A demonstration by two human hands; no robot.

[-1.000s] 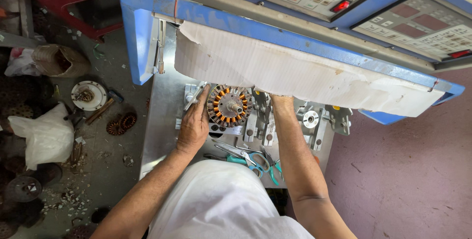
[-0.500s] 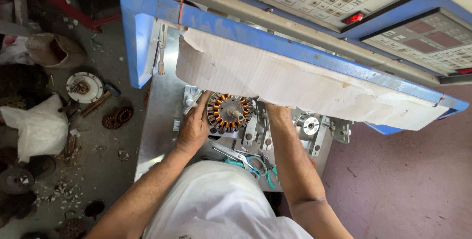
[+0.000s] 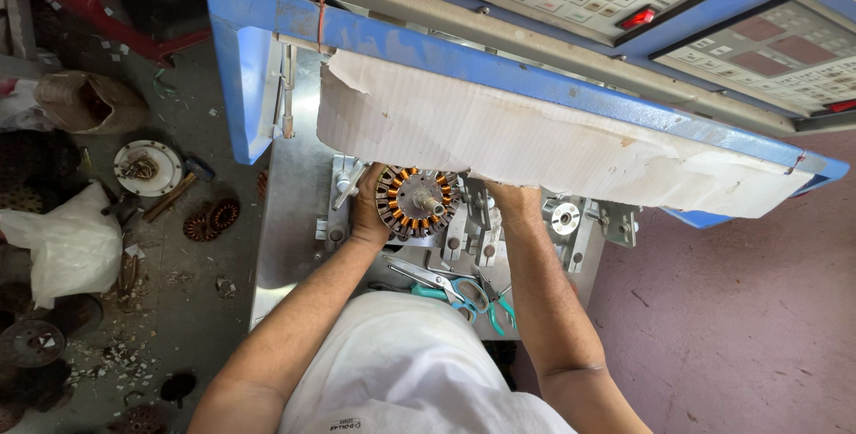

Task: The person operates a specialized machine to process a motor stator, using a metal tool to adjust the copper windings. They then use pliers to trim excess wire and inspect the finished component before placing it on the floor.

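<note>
- Head view: the left hand [image 3: 366, 213] grips the left rim of a round stator [image 3: 417, 203], a steel ring wound with copper coils, seated on a metal fixture [image 3: 473, 224] on the steel desk [image 3: 290, 220].
- The right hand [image 3: 510, 195] is mostly hidden under a white card sheet [image 3: 535, 140]; whether it grips anything I cannot tell.
- The stator looks heavy and rigid; its fine windings seem fragile, so the bare outer rim is the safer hold.
- Teal-handled scissors [image 3: 459, 289] lie nearby.

Copper-wound stator [image 3: 415, 202], teal-handled scissors [image 3: 464, 291]
</note>
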